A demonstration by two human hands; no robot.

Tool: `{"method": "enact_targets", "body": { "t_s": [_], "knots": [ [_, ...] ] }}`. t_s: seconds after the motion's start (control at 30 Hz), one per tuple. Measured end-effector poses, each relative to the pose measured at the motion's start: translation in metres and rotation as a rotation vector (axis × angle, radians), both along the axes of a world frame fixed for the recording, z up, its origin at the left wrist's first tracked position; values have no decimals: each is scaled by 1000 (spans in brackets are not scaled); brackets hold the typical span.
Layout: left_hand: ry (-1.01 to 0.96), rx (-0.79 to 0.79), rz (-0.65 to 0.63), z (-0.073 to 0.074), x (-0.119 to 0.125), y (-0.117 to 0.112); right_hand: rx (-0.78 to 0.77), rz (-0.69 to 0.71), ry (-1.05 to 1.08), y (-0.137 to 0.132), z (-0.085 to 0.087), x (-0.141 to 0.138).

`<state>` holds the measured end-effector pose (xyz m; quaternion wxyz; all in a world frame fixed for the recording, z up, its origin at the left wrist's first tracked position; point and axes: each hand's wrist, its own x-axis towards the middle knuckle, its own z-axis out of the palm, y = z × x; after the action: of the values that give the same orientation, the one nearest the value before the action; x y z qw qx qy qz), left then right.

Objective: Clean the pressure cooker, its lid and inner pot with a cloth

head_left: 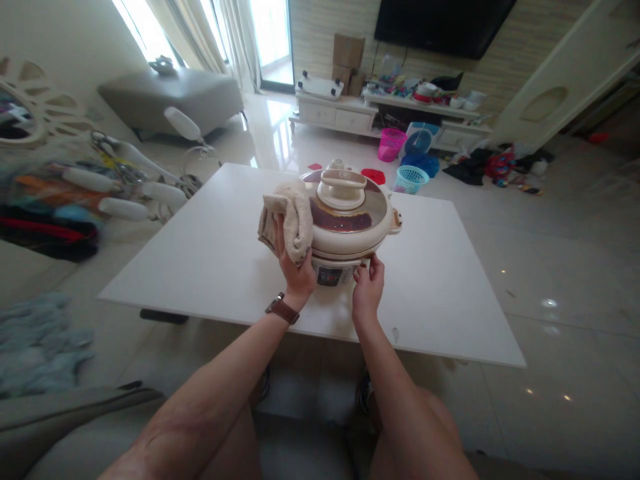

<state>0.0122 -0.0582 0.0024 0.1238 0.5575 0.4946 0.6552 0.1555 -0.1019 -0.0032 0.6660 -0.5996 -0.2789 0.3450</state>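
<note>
A cream electric cooking pot (pixel 350 245) with a glass lid (pixel 373 200) stands on the white table (pixel 200 247). The lid carries a cream knob handle (pixel 344 180), and a dark brown patch shows through the glass. My left hand (pixel 295 267) is closed on a folded beige towel (pixel 287 220) and presses it to the pot's left side. The towel covers that side of the pot. My right hand (pixel 369 283) has its fingers curled at the pot's lower front right, gripping the edge under the rim. A label (pixel 333 275) shows on the base between my hands.
A small clear hook-like piece (pixel 395 333) lies near the table's front edge. Beyond the table are a blue basket (pixel 411 179), a pink basket (pixel 391 144) and a white TV cabinet (pixel 333 115). On the left stands a floor lamp (pixel 150 163) with white shades.
</note>
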Motion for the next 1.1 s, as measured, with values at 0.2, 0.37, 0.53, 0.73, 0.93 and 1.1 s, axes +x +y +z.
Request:
{"method": "enact_targets", "body": {
  "t_s": [0.2, 0.37, 0.53, 0.73, 0.93, 1.1],
  "knots": [
    [469, 155, -65, 28, 9, -30, 20, -4, -48, -3, 3, 0],
    [670, 58, -218, 36, 22, -38, -10, 3, -198, -11, 10, 1],
    [457, -42, -182, 57, 19, -18, 14, 0, -49, -7, 8, -2],
    [207, -40, -80, 79, 4, 7, -12, 6, -1, -5, 3, -1],
    [279, -35, -156, 79, 2, 6, -9, 11, -34, -6, 0, -1],
    [537, -27, -296, 79, 5, -16, -2, -8, -69, -6, -4, -7]
  ]
}}
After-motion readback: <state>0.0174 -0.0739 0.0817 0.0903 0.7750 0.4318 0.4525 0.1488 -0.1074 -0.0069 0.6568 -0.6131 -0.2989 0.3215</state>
